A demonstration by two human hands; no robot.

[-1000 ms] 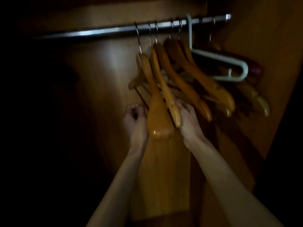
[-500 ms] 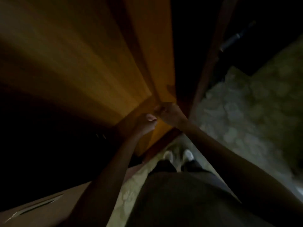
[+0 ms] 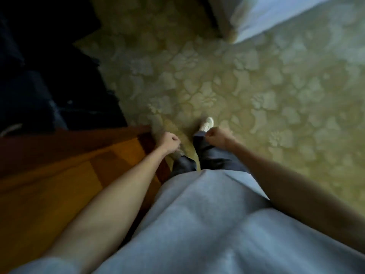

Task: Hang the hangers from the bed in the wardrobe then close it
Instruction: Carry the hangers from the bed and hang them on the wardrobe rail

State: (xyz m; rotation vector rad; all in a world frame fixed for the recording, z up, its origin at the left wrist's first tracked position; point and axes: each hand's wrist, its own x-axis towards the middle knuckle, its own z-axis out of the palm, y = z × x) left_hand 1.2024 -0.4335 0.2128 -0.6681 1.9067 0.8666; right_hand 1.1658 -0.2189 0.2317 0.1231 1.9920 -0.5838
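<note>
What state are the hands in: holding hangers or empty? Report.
Empty. Left hand and right hand are curled fists above the carpet; no hanger shows.

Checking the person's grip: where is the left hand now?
In the head view, the left hand hangs curled and empty, left of centre, beside the orange wooden panel, above the patterned carpet.

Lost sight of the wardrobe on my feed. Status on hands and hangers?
Left hand and right hand both curled, no grip on anything. No hangers in view. Wooden panel at left, patterned carpet ahead. Nothing in the way.
</note>
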